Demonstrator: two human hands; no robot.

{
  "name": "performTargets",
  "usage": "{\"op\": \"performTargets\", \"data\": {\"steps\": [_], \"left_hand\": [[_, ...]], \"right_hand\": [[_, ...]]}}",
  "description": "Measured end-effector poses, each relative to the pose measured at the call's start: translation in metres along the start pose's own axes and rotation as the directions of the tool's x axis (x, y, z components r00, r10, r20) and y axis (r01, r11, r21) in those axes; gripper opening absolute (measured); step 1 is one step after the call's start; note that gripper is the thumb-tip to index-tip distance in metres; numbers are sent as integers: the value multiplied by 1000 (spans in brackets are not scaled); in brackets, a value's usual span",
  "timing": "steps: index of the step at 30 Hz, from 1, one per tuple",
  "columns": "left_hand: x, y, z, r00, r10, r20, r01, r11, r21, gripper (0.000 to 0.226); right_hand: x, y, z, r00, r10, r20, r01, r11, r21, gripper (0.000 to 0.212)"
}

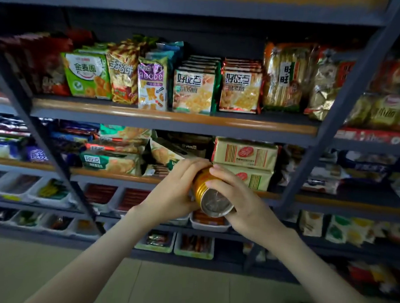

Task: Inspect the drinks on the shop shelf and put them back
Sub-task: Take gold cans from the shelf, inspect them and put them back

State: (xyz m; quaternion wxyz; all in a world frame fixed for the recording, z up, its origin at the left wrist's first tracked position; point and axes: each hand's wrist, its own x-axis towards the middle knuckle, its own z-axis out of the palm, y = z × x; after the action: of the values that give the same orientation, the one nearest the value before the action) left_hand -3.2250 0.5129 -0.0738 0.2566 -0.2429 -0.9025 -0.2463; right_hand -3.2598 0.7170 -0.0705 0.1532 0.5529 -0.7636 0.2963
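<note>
Your view is dim overall, darkest under the top shelf board (202, 6) and behind the snack packets (194, 90), whose front-lit foil throws back small patches of glare. At the centre the can (211, 196) is sharp, its silver end showing a soft sheen, and your left hand (173, 191) and right hand (242, 200) are evenly lit without hard shadows. Towards the edges the lens bends the grey uprights (342, 108) into slants and smears the goods at far left and right into blur, while the floor (37, 270) looks pale and soft.
</note>
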Motion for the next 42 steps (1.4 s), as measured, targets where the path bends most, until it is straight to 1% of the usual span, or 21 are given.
{"op": "performTargets", "data": {"steps": [1,3,5,6,7,9,10,12,13,15,17,20,24,28,31,32,34,37,39,40,42], "left_hand": [[-5,-1,-1,999,-35,34,35,999,-15,79],[-18,-3,-2,984,-153,96,162,982,-93,79],[-31,-2,-1,948,-295,123,317,918,-238,71],[-36,1,1,927,-358,107,373,871,-320,64],[-39,4,3,905,-418,81,414,817,-401,60],[-41,11,8,865,-499,51,448,723,-526,57],[-41,15,11,856,-515,46,450,699,-555,57],[-40,22,14,854,-517,54,459,702,-544,62],[-39,25,14,857,-512,65,468,717,-517,65],[-38,28,14,861,-500,90,474,727,-497,72],[-35,30,14,861,-493,127,471,676,-567,78],[-29,35,14,839,-519,166,488,581,-651,76],[-26,37,15,819,-561,119,502,600,-623,67],[-26,41,14,794,-601,88,514,588,-624,59],[-23,48,13,765,-640,72,535,569,-625,57],[-22,50,12,754,-652,75,545,559,-625,56],[-19,52,10,744,-659,106,572,548,-610,52],[-21,47,5,790,-583,189,575,596,-561,45],[-23,42,0,844,-489,220,527,685,-503,44],[-23,39,-3,876,-423,232,482,757,-441,50],[-21,32,-10,921,-271,280,341,910,-238,62]], "right_hand": [[-1,-5,4,996,85,-20,-83,990,116,80],[-2,-15,10,955,290,-54,-257,908,332,79],[-3,-21,15,870,489,-61,-382,747,545,72],[-4,-22,18,811,583,-51,-407,624,667,71],[-4,-22,21,743,669,-19,-397,464,792,72],[-6,-20,30,605,787,118,-303,90,949,83],[-7,-19,34,559,804,202,-251,-68,966,94],[-6,-23,37,520,791,322,-161,-280,946,100],[-6,-26,37,513,779,361,-129,-346,929,94],[-4,-33,34,492,765,416,-91,-430,898,67],[-2,-37,32,477,742,470,-65,-504,861,52],[-2,-40,33,458,701,547,-40,-598,800,49],[-8,-38,32,424,658,622,-116,-641,758,52],[-11,-38,32,440,657,612,-218,-583,782,56],[-13,-38,34,494,656,570,-183,-563,806,64],[-14,-38,34,482,665,570,-173,-566,806,60],[-15,-39,35,407,696,591,-200,-563,802,49],[-14,-39,30,316,710,629,-344,-532,774,48],[-10,-40,21,238,706,666,-465,-520,717,48],[-9,-38,18,191,701,687,-529,-516,674,51],[-5,-35,12,127,701,702,-641,-482,597,61]]}}
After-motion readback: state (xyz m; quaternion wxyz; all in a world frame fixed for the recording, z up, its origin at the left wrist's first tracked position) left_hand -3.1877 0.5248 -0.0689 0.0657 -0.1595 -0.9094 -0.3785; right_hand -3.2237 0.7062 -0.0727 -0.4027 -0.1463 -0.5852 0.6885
